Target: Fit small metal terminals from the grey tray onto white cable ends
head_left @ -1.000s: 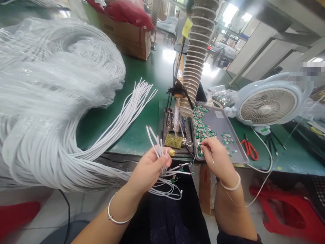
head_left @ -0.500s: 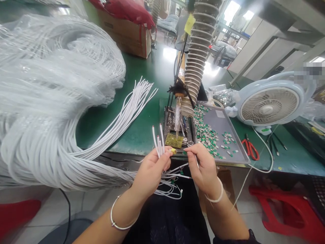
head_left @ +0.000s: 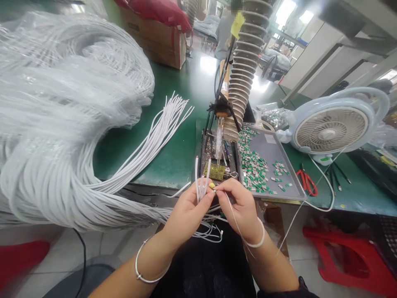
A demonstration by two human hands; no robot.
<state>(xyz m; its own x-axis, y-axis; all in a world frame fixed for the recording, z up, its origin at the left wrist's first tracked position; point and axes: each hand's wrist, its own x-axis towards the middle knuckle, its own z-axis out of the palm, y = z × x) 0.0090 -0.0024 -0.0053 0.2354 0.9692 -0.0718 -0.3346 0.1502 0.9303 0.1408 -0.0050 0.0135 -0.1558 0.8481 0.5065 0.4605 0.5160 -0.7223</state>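
Observation:
My left hand is closed around several white cables, their cut reddish ends pointing up. A small yellow piece shows at its fingertips; what it is I cannot tell. My right hand pinches right beside it, fingertips against the left ones. From the right fingers a thin pale wire curves down past the wrist. A tiny pale piece sits between the two hands, mostly hidden. Below them hang more cables with small green boards on their ends.
A soldering iron stands tip-down over a yellowish sponge. Right of it, a grey tray holds many green-and-silver boards. Beyond are red-handled pliers and a fan. A large cable bundle fills the left; a ribbed duct hangs behind.
My right hand has moved left and slightly down, so its fingertips now meet my left hand's. The small green piece seen at its fingertips is now mostly covered. The upright cables have shifted slightly right.

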